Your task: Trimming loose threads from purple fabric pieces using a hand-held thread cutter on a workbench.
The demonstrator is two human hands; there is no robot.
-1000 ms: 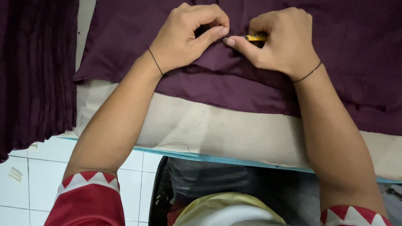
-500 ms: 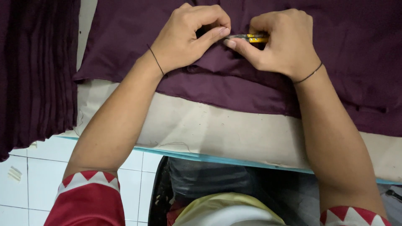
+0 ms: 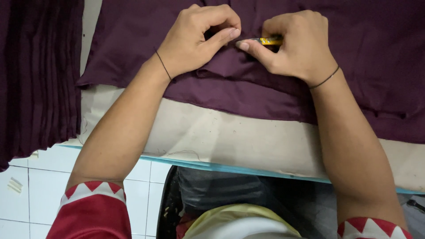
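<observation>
Left hand (image 3: pixel 195 40) curled on the dark purple cloth (image 3: pixel 248 93), thumb and forefinger pinched shut on a small fold of it — apparently to keep that spot taut and raised. Right hand (image 3: pixel 294 46) just beside, fingers closed around a small yellow tool (image 3: pixel 270 41), only a short stretch of it showing between thumb and forefinger; tip aimed at the pinched fold, almost touching the left thumb. Too little of the tool visible to tell a blade from a clipper. Thin black bands on both wrists.

Cloth spread flat over a beige table cover (image 3: pixel 221 132), near edge folded back on itself in a double layer, leaving a bare strip of cover toward the body. Both forearms reaching straight over that strip, probably resting on it to steady the fine work up at the fold. Table edge trimmed in pale blue.

At far left, a stack of the same purple cloth (image 3: pixel 40 75), folded in many even layers and hanging over the table edge — set well apart from the piece under the hands. Below it, white floor tiles (image 3: pixel 40 181). Red sleeves with white zigzag trim at the bottom corners.
</observation>
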